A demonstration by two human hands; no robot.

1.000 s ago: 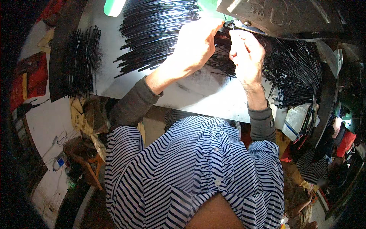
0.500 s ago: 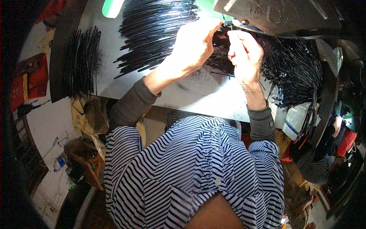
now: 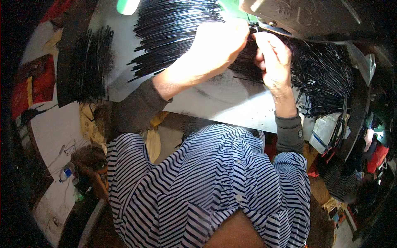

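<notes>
My left hand (image 3: 221, 43) is closed at the machine's edge, its fingertips pressed together and washed out by bright light; what they hold is hidden. Close beside it, my right hand (image 3: 276, 62) is pinched with thumb and forefinger near a small metal part under the dark metal machine head (image 3: 306, 18). Whatever lies between those fingertips is too small to make out. A thick layer of thin black cables (image 3: 169, 35) spreads left of and behind my left hand. More black cables (image 3: 324, 74) lie tangled to the right of my right hand.
A pale worktop (image 3: 231, 99) runs in front of me. Another bundle of black cables (image 3: 95, 62) lies at its left end. A green-white lamp (image 3: 128, 5) shines at the top. A white packet (image 3: 324, 132) hangs by the right edge, and a red box (image 3: 41, 84) stands far left.
Both hands have shifted slightly right in the picture, along with the whole scene. The left hand has turned and come closer to the right fingertips.
</notes>
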